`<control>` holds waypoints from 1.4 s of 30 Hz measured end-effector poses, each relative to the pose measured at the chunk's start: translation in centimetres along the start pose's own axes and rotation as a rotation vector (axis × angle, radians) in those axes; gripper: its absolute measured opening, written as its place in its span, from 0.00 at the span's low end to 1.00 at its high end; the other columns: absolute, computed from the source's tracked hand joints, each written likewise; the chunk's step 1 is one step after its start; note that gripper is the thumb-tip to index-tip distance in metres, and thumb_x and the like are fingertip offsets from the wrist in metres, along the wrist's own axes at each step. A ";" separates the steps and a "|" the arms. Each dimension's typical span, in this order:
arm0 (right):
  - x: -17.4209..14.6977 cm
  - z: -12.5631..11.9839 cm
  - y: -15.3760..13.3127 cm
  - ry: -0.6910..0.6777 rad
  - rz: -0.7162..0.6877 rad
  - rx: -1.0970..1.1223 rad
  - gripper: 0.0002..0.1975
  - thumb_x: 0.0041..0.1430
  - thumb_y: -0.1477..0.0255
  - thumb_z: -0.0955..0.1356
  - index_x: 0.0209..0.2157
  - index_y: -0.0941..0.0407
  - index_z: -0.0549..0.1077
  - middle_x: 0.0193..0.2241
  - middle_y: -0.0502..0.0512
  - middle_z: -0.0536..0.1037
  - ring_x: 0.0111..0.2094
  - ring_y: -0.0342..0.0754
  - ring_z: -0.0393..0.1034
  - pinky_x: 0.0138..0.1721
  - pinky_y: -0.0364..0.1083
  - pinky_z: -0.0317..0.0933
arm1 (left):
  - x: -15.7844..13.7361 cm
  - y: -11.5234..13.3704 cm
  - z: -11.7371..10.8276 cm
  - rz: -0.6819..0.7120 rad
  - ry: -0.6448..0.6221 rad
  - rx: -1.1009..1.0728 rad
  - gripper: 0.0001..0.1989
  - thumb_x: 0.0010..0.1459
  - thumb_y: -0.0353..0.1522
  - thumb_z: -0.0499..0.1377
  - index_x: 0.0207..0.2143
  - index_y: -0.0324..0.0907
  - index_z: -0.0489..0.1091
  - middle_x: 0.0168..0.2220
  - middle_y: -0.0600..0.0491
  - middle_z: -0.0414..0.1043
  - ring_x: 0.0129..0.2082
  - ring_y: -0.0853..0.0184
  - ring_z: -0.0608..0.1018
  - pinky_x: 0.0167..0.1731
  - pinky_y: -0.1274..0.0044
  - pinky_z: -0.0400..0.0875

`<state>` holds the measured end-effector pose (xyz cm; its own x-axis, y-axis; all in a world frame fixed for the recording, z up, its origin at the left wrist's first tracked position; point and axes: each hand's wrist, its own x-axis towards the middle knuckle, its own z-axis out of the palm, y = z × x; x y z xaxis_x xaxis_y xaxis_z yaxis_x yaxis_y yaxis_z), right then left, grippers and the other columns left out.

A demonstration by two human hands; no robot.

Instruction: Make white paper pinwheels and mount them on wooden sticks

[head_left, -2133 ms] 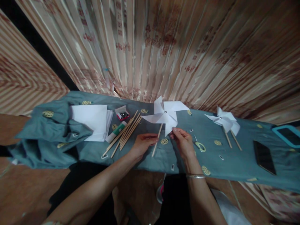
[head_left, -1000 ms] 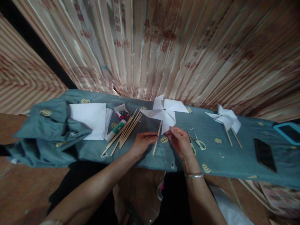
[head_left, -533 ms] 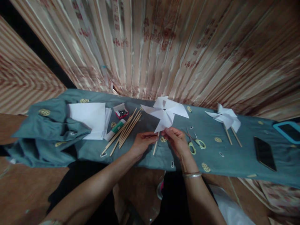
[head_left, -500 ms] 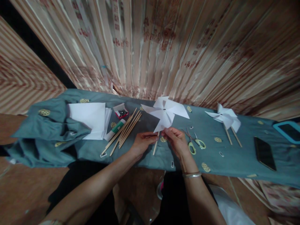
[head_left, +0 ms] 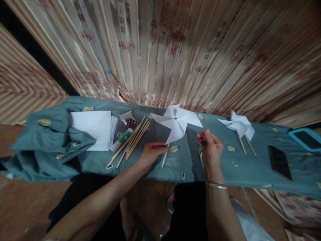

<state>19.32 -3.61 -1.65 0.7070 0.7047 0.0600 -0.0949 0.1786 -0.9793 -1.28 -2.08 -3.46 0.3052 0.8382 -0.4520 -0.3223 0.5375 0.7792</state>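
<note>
A white paper pinwheel with a round metal pin at its centre is held up over the middle of the table. Its thin wooden stick is pinched between the thumb and fingers of my left hand, just under the lowest blade. To the right of the pinwheel and apart from it, my right hand is raised with its fingers curled in toward the thumb; whether anything small is between them is hidden. Below that hand lie green-handled scissors, mostly covered by it.
Left on the cloth-covered table are white paper sheets, a glue stick, several wooden sticks and a small box of metal pins. Rightward lie other paper pinwheels, a phone and a blue-framed device.
My right hand has left the pinwheel's stick and moved right, over the scissors. My left hand still grips the stick, and the pinwheel has barely moved.
</note>
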 end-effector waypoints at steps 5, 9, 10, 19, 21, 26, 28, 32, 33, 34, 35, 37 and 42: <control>1.0 -0.3 0.5 0.070 -0.071 -0.055 0.15 0.38 0.61 0.78 0.29 0.54 0.80 0.27 0.47 0.80 0.28 0.41 0.69 0.34 0.43 0.62 | -0.1 -0.1 0.0 -0.017 -0.026 0.038 0.14 0.31 0.30 0.74 0.26 0.38 0.80 0.24 0.52 0.78 0.25 0.71 0.74 0.32 0.77 0.68; 0.6 0.0 0.5 -0.003 -0.044 -0.090 0.11 0.41 0.63 0.77 0.26 0.54 0.80 0.24 0.48 0.80 0.25 0.41 0.68 0.34 0.44 0.63 | -0.2 0.0 0.1 0.001 -0.019 0.034 0.14 0.31 0.31 0.74 0.26 0.39 0.80 0.24 0.52 0.78 0.25 0.71 0.73 0.32 0.77 0.68; 0.4 0.1 0.5 -0.021 -0.039 -0.095 0.11 0.41 0.63 0.77 0.25 0.54 0.80 0.24 0.48 0.80 0.25 0.41 0.68 0.33 0.44 0.63 | -0.2 0.1 0.1 0.011 -0.021 0.038 0.14 0.31 0.32 0.74 0.26 0.39 0.80 0.24 0.52 0.78 0.25 0.71 0.74 0.32 0.77 0.68; -0.5 0.2 0.9 -0.113 -0.041 -0.125 0.08 0.46 0.64 0.76 0.25 0.53 0.80 0.25 0.50 0.81 0.27 0.43 0.70 0.36 0.46 0.65 | -0.1 0.3 0.0 0.030 -0.001 0.011 0.14 0.32 0.31 0.74 0.26 0.39 0.80 0.25 0.52 0.78 0.26 0.70 0.75 0.35 0.75 0.70; -0.5 0.2 0.9 -0.106 -0.043 -0.103 0.08 0.46 0.63 0.76 0.25 0.53 0.80 0.26 0.50 0.81 0.28 0.44 0.71 0.35 0.46 0.65 | -0.1 0.3 0.0 0.034 0.001 0.010 0.14 0.32 0.31 0.74 0.26 0.38 0.80 0.25 0.51 0.79 0.26 0.70 0.75 0.35 0.75 0.70; -1.1 0.8 0.5 -0.178 0.162 -0.036 0.14 0.40 0.58 0.78 0.24 0.54 0.80 0.26 0.52 0.81 0.28 0.43 0.71 0.31 0.44 0.65 | -0.1 0.4 0.1 0.021 -0.007 0.018 0.15 0.31 0.31 0.74 0.26 0.38 0.80 0.26 0.51 0.79 0.26 0.70 0.74 0.33 0.76 0.69; -1.5 1.3 0.5 -0.243 0.291 -0.001 0.16 0.37 0.57 0.79 0.24 0.54 0.80 0.24 0.51 0.80 0.24 0.41 0.69 0.27 0.42 0.63 | -0.1 0.3 0.1 0.021 -0.015 0.030 0.15 0.31 0.31 0.74 0.26 0.38 0.80 0.25 0.51 0.79 0.26 0.70 0.74 0.33 0.76 0.69; -2.0 2.1 0.7 -0.301 0.382 0.065 0.16 0.32 0.60 0.80 0.22 0.54 0.79 0.20 0.48 0.77 0.21 0.40 0.66 0.23 0.41 0.61 | -0.2 0.2 0.1 0.039 -0.023 0.059 0.15 0.32 0.32 0.73 0.27 0.39 0.80 0.26 0.51 0.79 0.27 0.69 0.75 0.36 0.75 0.70; -2.1 2.2 0.7 -0.309 0.384 0.072 0.16 0.32 0.60 0.80 0.21 0.54 0.78 0.20 0.47 0.77 0.21 0.39 0.65 0.23 0.41 0.61 | -0.2 0.1 0.1 0.040 -0.027 0.062 0.15 0.32 0.32 0.73 0.27 0.39 0.80 0.26 0.51 0.79 0.27 0.68 0.76 0.36 0.74 0.70; -2.2 2.3 0.7 -0.318 0.385 0.074 0.16 0.32 0.61 0.81 0.21 0.54 0.78 0.19 0.47 0.76 0.21 0.39 0.65 0.23 0.41 0.61 | -0.2 0.1 0.1 0.038 -0.031 0.062 0.15 0.32 0.33 0.73 0.27 0.39 0.81 0.27 0.50 0.79 0.27 0.68 0.76 0.37 0.74 0.70; -2.2 2.3 0.8 -0.326 0.384 0.075 0.16 0.33 0.61 0.80 0.21 0.54 0.78 0.19 0.47 0.76 0.21 0.39 0.65 0.23 0.41 0.61 | -0.2 0.1 0.1 0.036 -0.034 0.060 0.15 0.32 0.33 0.73 0.27 0.38 0.80 0.27 0.50 0.79 0.28 0.68 0.76 0.38 0.74 0.70; -2.3 2.4 0.8 -0.344 0.381 0.073 0.15 0.34 0.60 0.80 0.21 0.54 0.78 0.19 0.47 0.77 0.21 0.39 0.65 0.24 0.40 0.61 | -0.1 0.0 0.1 0.034 -0.037 0.055 0.15 0.32 0.32 0.73 0.27 0.38 0.80 0.26 0.51 0.79 0.27 0.68 0.76 0.38 0.74 0.70; -2.6 2.5 0.8 -0.368 0.379 0.077 0.15 0.34 0.59 0.80 0.22 0.53 0.79 0.20 0.47 0.77 0.22 0.39 0.66 0.24 0.40 0.63 | 0.0 0.0 0.1 0.034 -0.033 0.038 0.15 0.32 0.33 0.74 0.27 0.38 0.80 0.26 0.51 0.79 0.27 0.69 0.76 0.38 0.73 0.70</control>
<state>15.65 -3.57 -2.06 0.3219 0.9213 -0.2181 -0.3572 -0.0952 -0.9292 -1.21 -2.13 -3.44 0.3246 0.8520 -0.4107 -0.2993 0.5044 0.8099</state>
